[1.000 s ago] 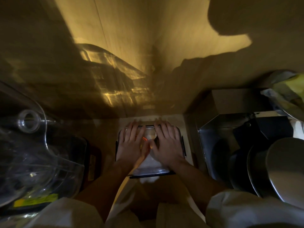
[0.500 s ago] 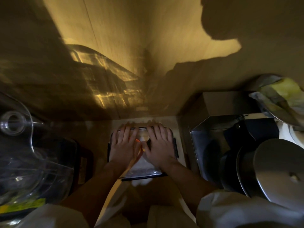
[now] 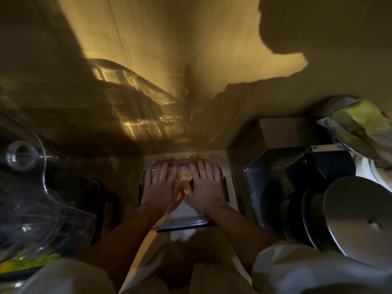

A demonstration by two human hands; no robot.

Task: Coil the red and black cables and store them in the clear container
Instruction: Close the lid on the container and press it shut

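Dimly lit counter (image 3: 224, 164) (wood wall (image 3: 169, 49) behind); both hands flat on clear container (image 3: 186, 217).

The clear container (image 3: 182, 217) under the hands looks like glossy transparent plastic with a dark rim, and the large clear bowl (image 3: 42, 217) at the left has the same shiny see-through look. The pot lid (image 3: 358, 217) and the box (image 3: 275, 187) at the right are smooth brushed metal. The wall (image 3: 180, 60) looks like matt wood grain, and the sleeves (image 3: 297, 270) are pale matt cloth.
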